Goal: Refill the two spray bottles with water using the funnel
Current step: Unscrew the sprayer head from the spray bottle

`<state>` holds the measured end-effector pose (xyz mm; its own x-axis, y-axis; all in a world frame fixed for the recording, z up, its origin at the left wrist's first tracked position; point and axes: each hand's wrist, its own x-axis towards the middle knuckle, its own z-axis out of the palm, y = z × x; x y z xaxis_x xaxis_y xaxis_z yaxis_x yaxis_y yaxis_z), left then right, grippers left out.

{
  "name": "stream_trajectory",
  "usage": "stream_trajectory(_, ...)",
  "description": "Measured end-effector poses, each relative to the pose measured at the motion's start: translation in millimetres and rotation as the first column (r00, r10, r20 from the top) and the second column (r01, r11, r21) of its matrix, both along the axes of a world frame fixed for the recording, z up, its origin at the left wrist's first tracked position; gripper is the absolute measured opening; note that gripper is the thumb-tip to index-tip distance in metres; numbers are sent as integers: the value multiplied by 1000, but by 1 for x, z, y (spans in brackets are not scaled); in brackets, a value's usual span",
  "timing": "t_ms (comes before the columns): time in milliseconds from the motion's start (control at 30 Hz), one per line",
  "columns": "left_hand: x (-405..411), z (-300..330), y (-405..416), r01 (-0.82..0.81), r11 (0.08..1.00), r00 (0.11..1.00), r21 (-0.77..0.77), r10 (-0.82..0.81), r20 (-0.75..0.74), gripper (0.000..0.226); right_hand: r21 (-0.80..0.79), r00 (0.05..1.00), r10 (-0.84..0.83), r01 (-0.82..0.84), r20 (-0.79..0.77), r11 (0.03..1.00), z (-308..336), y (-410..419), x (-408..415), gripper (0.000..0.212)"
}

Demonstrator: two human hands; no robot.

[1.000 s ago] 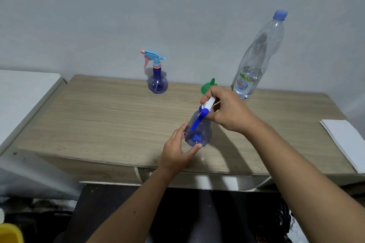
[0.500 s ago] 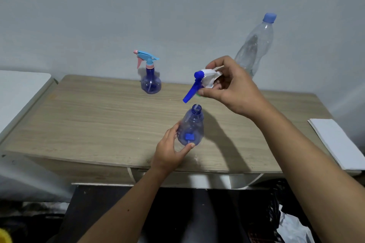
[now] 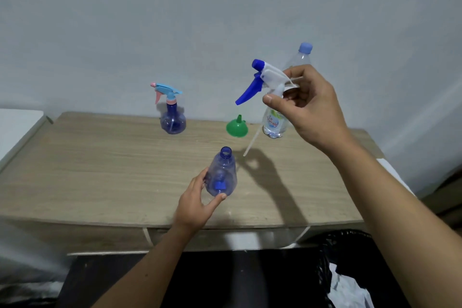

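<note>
Spray bottles stand apart on the wooden counter (image 3: 87, 170). At the far left, near the wall, the capped bottle (image 3: 172, 120) stands upright with its light blue and pink trigger head screwed on, touched by neither hand. Nearer the front edge, toward the middle, the open bottle (image 3: 222, 175) stands upright with its neck bare; a small blue piece shows inside its clear blue body. The left hand (image 3: 197, 201) grips this bottle low on its left side, fingers curled behind it and the thumb pressed to its front near the base.

Behind and to the right of the open bottle, the green funnel (image 3: 237, 127) lies mouth-down on the counter with its spout pointing up, apart from both bottles. Above it, the white and blue trigger head (image 3: 265, 77) is held in the air, nozzle toward the left, and its thin white tube (image 3: 251, 144) slants down toward the counter just right of the open neck, not in it. The right hand (image 3: 310, 105) pinches the head at its collar between thumb and curled fingers.

Behind that hand, by the wall, the water bottle (image 3: 273, 122) stands with its blue cap on, partly hidden by the fingers.
</note>
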<state>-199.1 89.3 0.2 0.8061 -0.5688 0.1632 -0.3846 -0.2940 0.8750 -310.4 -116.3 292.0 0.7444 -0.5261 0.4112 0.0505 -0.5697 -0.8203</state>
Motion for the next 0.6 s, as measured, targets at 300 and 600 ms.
stream_trajectory(300, 0, -1, 0, 0, 1000, 1000, -30, 1, 19, 87, 28, 990, -42, 46, -135, 999, -74, -24, -17, 38)
stream_trajectory(600, 2, -6, -5, -38, 999, 995, -9, 39, 88, 83, 124, 951, -69, 111, -301, 986, -190, -38, 2, 40)
